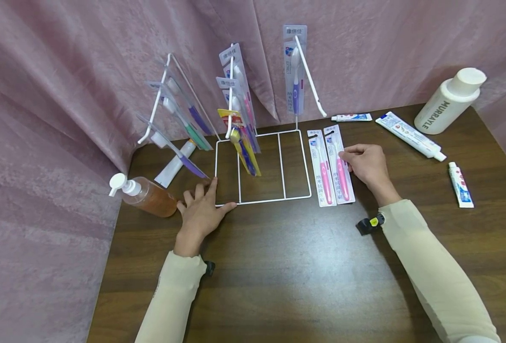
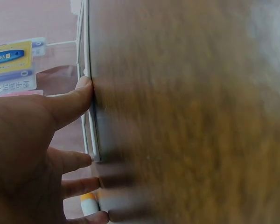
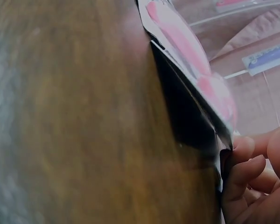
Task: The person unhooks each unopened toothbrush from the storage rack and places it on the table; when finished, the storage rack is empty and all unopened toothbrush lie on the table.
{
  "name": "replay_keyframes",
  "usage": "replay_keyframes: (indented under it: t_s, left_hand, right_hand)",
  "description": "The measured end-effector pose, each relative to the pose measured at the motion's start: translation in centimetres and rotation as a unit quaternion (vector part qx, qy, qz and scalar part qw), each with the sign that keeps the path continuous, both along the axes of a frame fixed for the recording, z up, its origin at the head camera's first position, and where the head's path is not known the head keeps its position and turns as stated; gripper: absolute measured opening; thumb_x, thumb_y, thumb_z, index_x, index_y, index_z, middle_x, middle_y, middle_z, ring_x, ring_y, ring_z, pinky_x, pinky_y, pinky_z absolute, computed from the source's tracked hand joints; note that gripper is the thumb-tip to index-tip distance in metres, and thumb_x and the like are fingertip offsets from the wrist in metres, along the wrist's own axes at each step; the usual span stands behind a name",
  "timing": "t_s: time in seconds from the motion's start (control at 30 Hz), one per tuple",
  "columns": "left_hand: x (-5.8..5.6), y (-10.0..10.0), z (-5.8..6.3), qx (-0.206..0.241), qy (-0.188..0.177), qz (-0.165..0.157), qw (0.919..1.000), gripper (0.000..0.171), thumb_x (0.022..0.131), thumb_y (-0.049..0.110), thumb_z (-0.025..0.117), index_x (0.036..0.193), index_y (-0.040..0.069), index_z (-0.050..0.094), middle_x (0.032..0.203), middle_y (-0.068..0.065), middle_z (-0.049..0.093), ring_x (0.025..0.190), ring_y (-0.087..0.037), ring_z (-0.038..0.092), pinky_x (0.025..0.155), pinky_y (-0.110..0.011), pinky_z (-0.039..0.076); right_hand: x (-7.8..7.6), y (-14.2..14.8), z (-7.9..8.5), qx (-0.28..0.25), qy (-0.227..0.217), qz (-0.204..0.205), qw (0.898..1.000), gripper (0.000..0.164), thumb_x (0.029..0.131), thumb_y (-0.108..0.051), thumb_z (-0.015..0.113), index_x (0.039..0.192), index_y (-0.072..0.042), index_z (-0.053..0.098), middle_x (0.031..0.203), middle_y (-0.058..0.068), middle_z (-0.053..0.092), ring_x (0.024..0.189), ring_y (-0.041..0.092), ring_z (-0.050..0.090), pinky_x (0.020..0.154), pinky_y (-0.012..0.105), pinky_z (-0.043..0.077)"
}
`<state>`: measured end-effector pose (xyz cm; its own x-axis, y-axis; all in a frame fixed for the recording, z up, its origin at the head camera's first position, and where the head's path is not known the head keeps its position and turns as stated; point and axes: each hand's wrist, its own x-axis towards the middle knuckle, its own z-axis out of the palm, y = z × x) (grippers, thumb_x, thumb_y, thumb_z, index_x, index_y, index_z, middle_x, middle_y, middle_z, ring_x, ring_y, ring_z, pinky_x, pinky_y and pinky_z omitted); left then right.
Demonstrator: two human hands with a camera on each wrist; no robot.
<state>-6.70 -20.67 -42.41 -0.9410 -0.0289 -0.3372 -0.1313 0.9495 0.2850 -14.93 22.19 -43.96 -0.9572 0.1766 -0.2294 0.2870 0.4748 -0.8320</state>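
My left hand (image 1: 201, 214) lies with fingers spread at the front left corner of a white wire display rack (image 1: 263, 202). In the left wrist view, the thumb touches the rack's bottom wire (image 2: 94, 126). My right hand (image 1: 366, 164) pinches the right edge of a packaged pink toothbrush (image 1: 342, 178); the right wrist view shows that edge tilted up over a dark shadow. Another packaged pink toothbrush (image 1: 324, 176) lies just left of it. On the rack's hooks hang a yellow-carded toothbrush (image 1: 246, 152), a purple one (image 1: 295, 90) and several others in clear packs.
A pump bottle (image 1: 152, 197) of amber liquid stands beside my left hand, with a white tube (image 1: 173, 164) behind. Rightward lie a small toothpaste tube (image 1: 351, 117), a large one (image 1: 409, 135) and another small tube (image 1: 461, 186). A white bottle (image 1: 447, 105) stands by the pink curtain (image 1: 364, 47).
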Motion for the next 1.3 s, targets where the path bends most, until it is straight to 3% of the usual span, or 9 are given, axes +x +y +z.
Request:
replay_keyframes:
  t_s: [0.5, 0.93, 1.3]
  left_hand:
    - [0.35, 0.52, 0.30, 0.000, 0.000, 0.004, 1.0000, 0.100, 0.109, 0.065, 0.068, 0.185, 0.020, 0.020, 0.185, -0.026, 0.026, 0.165, -0.064, 0.018, 0.131, -0.090, 0.010]
    - [0.28, 0.52, 0.47, -0.009, -0.005, 0.005, 0.9999, 0.102, 0.109, 0.067, 0.067, 0.186, 0.022, 0.018, 0.186, -0.023, 0.024, 0.166, -0.062, 0.018, 0.131, -0.088, 0.012]
    - [0.29, 0.44, 0.62, -0.003, -0.005, 0.007, 1.0000, 0.102, 0.109, 0.066, 0.067, 0.186, 0.021, 0.018, 0.185, -0.025, 0.024, 0.166, -0.062, 0.017, 0.131, -0.092, 0.007]
  right_hand:
    - [0.51, -0.29, 0.10, 0.023, 0.001, -0.022, 1.000, 0.036, 0.111, -0.024, 0.075, 0.133, 0.003, 0.081, 0.080, -0.007, 0.073, 0.065, 0.004, 0.062, 0.058, 0.022, 0.046]
    - [0.54, -0.29, 0.02, 0.017, 0.005, -0.029, 0.999, 0.034, 0.111, -0.024, 0.075, 0.129, 0.005, 0.081, 0.072, -0.013, 0.071, 0.059, 0.000, 0.062, 0.055, 0.018, 0.049]
    - [0.56, -0.56, 0.12, 0.011, 0.013, -0.034, 0.999, 0.030, 0.111, -0.018, 0.075, 0.129, 0.005, 0.081, 0.080, -0.003, 0.075, 0.060, 0.004, 0.063, 0.054, 0.018, 0.053]
